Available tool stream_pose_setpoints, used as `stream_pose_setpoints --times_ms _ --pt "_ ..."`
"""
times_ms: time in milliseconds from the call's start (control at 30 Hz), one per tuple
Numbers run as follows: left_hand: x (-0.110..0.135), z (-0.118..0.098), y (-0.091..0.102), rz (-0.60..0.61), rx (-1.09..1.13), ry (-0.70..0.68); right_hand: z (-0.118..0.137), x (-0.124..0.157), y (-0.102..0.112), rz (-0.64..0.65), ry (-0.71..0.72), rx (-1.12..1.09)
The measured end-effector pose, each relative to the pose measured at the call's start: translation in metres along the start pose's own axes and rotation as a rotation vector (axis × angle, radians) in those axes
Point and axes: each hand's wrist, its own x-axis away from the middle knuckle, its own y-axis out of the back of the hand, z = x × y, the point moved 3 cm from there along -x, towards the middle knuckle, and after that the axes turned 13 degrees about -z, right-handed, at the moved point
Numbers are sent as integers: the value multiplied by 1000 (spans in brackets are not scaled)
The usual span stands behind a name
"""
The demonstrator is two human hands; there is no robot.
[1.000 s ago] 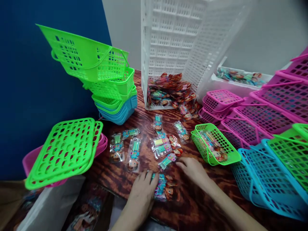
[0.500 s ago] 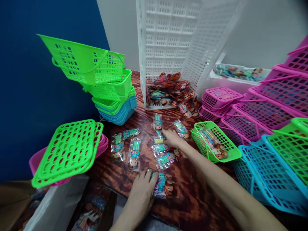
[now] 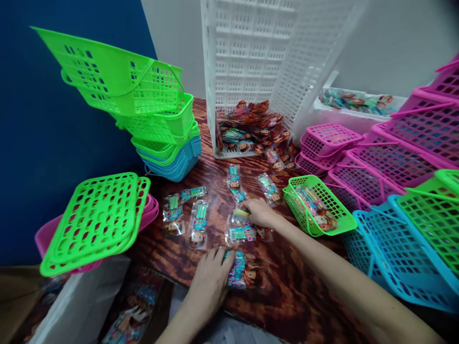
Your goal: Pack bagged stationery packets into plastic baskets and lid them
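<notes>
Near the table's front edge, my left hand (image 3: 211, 274) closes over the left end of a stack of clear plastic packets (image 3: 242, 271) with colourful cartoon-figure prints. Farther forward, my right hand (image 3: 260, 212) has its fingers curled onto a packet with a yellow piece (image 3: 241, 213); the fingertips are partly hidden. Just below it lies another packet (image 3: 241, 234) with light-green sticks, and above it a packet (image 3: 234, 184) lies lengthwise. To the left are several spread packets, one of them a packet (image 3: 199, 222) pointing toward me. One more packet (image 3: 268, 187) lies right of centre.
A tall white crate (image 3: 251, 62) holds a heap of packets (image 3: 251, 126) at the back. A green basket (image 3: 344, 220) with packets stands right, before pink baskets (image 3: 362, 174) and blue baskets (image 3: 419, 258). Left are stacked green baskets (image 3: 150, 124) and green perforated lids (image 3: 95, 215).
My right hand has drawn slightly toward me, shifting the packets beneath it; one now overlaps another. My left hand stays on the stack. The whole view has tilted slightly.
</notes>
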Motion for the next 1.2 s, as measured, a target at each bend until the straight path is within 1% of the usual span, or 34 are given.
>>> stream_pose_setpoints --times_ms 100,167,200,267,300,333,400,500,633,733,800,867,1033,1200 --pt "1 -1 2 -15 11 6 -11 8 19 -6 13 -56" --pt "1 -1 3 -14 15 9 -11 19 27 -2 43 -130" --pt "1 -1 3 -10 14 12 -8 26 27 19 60 -171" --pt "0 -2 4 -6 8 10 4 41 20 81 83 -212" --pt "0 -2 4 -4 2 5 11 48 13 97 83 -196" --pt "0 -3 4 -3 -5 3 18 54 6 91 76 -155" --pt "0 -4 4 -3 -17 -5 28 63 -7 28 64 -74" --pt "1 -5 6 -14 -19 -15 34 72 -19 -27 59 -71" --pt "2 -5 7 -12 -11 -20 34 86 -18 -50 96 -142" --pt "3 -6 7 4 -8 -59 39 97 -15 -131 141 -147" --pt "4 -8 8 4 -6 -111 44 102 -14 -201 144 -117" --pt "5 -11 8 -5 -3 -155 47 106 -18 -227 133 -123" --pt "6 -13 10 -8 19 -183 40 110 -29 -129 69 -322" --pt "7 -12 13 -4 50 -171 26 115 -30 -60 -62 -302"
